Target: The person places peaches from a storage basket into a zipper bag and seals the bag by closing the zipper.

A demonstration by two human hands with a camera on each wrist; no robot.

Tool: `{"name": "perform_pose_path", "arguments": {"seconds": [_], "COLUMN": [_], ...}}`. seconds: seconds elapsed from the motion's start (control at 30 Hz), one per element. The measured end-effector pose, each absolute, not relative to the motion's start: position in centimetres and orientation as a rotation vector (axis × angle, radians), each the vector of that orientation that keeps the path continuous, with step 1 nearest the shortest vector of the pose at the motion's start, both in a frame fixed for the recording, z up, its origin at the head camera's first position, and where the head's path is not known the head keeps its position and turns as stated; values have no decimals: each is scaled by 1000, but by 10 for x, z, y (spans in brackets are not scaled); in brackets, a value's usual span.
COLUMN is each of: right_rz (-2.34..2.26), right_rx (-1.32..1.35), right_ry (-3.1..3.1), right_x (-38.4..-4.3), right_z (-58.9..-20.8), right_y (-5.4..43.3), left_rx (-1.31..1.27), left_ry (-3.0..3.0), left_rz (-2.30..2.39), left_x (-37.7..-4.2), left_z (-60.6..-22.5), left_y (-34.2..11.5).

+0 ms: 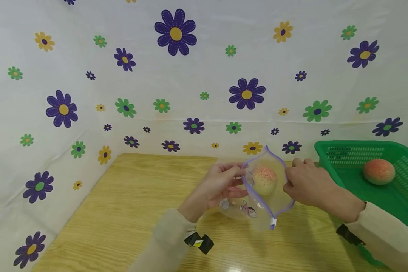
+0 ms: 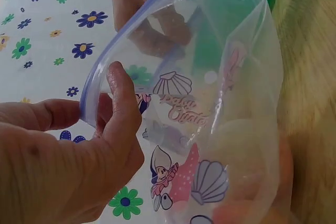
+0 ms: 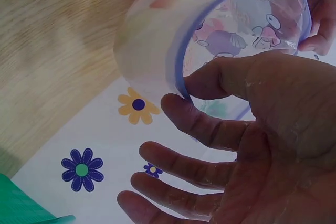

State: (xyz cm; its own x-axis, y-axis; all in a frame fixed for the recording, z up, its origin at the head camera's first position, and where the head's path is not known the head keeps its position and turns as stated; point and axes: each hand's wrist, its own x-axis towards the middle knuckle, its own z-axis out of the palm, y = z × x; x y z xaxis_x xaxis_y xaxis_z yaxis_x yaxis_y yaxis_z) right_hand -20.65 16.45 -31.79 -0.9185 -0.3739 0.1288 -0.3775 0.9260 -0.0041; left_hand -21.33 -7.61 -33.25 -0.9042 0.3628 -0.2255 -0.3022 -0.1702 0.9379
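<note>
A clear zip bag (image 1: 231, 211) with a purple zip edge and printed shells and cartoon figures stands with its mouth spread wide. Inside it, in the head view, sits a peach (image 1: 265, 181), yellow with a red blush. My left hand (image 1: 221, 185) pinches the left side of the zip edge between thumb and finger. On the opposite side my right hand (image 1: 307, 185) pinches the rim between thumb and forefinger; its other fingers spread loosely in the right wrist view. A white slider (image 1: 274, 221) sits at the near corner of the zip.
A green plastic basket (image 1: 340, 151) stands at the right, holding another peach (image 1: 379, 172). The wooden table (image 1: 122, 211) runs back to a white cloth (image 1: 204, 68) printed with flowers, which also covers the left side.
</note>
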Motion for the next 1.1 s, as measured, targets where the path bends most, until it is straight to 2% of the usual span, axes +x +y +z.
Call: {"name": "perform_pose_path", "arguments": {"seconds": [0.17,0.4,0.73,1.1], "right_rz": [43,79,36,-32], "right_rx": [547,558,517,394], "right_ry": [-3010,-2965,-2897,-2956], "right_x": [-206,-205,-208,-212], "right_z": [-317,-308,-288,-288], "right_y": [168,185,229,273], "left_rx": [94,-14,-12,-18], "left_ry": [1629,1570,1478,1375], "left_rz": [2161,2236,2312,2540], "left_x": [-211,-212,-210,-211], "left_z": [-336,-338,-335,-327], "left_y": [-76,-78,-78,-84]}}
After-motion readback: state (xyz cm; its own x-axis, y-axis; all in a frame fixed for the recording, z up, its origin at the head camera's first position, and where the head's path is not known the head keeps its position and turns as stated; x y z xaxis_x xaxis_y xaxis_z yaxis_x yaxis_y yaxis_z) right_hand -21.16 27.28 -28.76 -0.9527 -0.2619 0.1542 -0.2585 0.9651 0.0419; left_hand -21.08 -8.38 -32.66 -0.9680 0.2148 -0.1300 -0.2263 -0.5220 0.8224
